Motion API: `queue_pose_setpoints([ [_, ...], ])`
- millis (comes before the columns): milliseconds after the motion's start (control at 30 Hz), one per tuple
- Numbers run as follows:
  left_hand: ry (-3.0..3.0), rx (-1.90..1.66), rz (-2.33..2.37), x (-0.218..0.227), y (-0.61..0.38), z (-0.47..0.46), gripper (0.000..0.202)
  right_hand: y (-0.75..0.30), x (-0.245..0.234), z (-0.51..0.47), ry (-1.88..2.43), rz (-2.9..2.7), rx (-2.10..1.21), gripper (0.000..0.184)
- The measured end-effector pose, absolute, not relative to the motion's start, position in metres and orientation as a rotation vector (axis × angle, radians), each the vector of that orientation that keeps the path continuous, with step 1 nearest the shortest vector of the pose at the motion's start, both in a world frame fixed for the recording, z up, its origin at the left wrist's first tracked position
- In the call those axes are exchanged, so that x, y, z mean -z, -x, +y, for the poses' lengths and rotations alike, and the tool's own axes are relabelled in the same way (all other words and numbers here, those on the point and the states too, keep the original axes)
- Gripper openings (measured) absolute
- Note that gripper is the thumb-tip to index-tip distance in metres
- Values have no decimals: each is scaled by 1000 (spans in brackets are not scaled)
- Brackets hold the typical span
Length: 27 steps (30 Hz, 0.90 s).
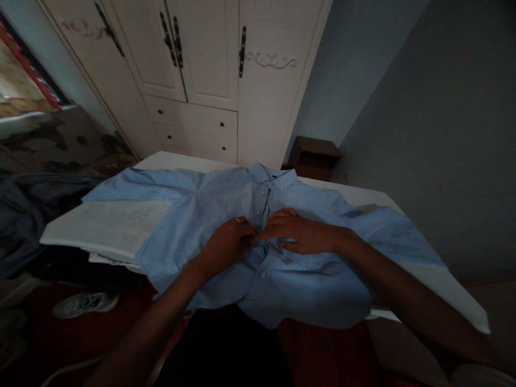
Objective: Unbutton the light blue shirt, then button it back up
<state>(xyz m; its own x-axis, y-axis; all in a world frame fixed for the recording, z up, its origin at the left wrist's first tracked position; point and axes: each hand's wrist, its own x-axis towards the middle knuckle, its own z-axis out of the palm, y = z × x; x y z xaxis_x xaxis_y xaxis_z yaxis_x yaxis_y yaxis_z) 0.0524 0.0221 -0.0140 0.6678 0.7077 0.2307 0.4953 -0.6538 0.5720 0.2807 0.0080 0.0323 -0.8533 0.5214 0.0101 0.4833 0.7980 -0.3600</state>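
Note:
A light blue button-up shirt [217, 193] lies front side up on a white table [108, 228], its collar away from me and its sleeves spread to both sides. At the middle of the button placket, my left hand [229, 239] pinches the fabric edge; a ring shows on one finger. My right hand [300, 231] meets it from the other side, its index fingertip and thumb closed on the placket near the left fingertips. The exact button between them is hidden by the fingers. White buttons show above and below the hands, and the front gapes slightly there.
Behind the table stands a white wardrobe [209, 64] with dark handles and drawers. A brown wooden nightstand [314, 153] sits at the back right. Dark clothing [24, 215] is heaped at the left, and a sneaker [86, 304] lies on the red floor.

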Motion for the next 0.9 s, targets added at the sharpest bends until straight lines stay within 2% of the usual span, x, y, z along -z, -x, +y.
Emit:
queue_pose_setpoints([
  [233,-2352,-825,863,18,-52,32,11,-276,-32,0,779,-2887,-457,29],
  [367,-2335,-821,844,14,-53,39,9,-277,-31,4,779,-2920,-331,12],
  [500,-2327,-774,803,10,-53,43,9,-276,-27,13,741,-2873,-182,14],
  [733,-2244,-718,710,13,-57,47,11,-282,-2,17,601,-2700,495,29],
  [800,-2202,-739,702,16,-59,47,11,-286,4,18,610,-2699,542,28],
  [900,-2139,-758,716,18,-60,48,10,-292,6,22,684,-2704,401,23],
])
